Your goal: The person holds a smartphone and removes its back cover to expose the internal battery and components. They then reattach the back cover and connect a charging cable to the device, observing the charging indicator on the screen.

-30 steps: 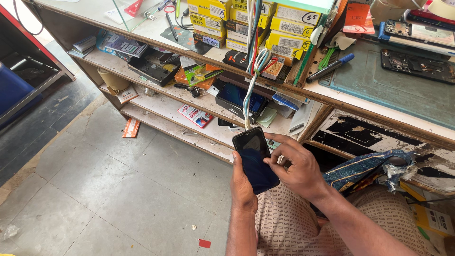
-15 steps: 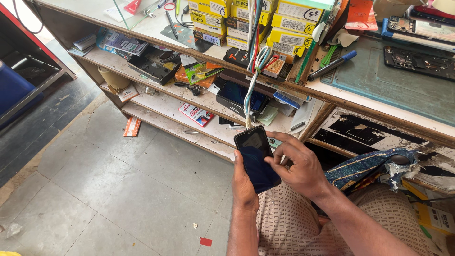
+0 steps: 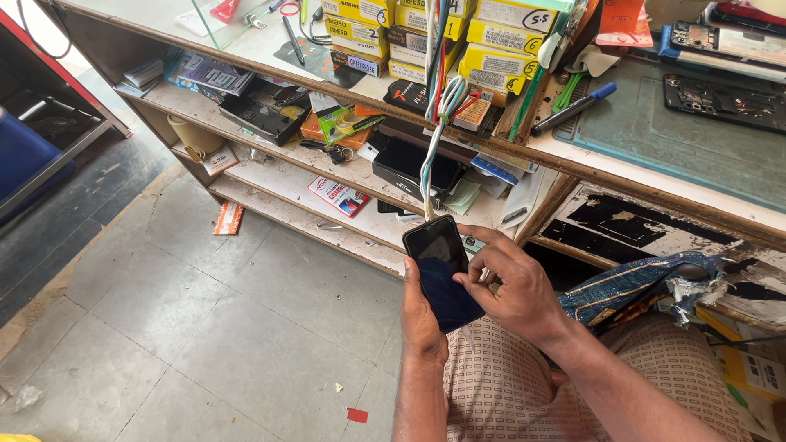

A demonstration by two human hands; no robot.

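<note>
Seen from above, a seated person's left hand holds a dark smartphone with a blank screen over their lap, its grip clamped around the phone's left edge and back. The right hand rests against the phone's right edge with its fingers curled together; a fingertip seems to touch the screen, though the angle makes that hard to confirm. A bundle of white cables hangs from the cluttered worktop down to the phone's top end, in front of open shelves holding boxes and papers above a grey tiled floor.
</note>
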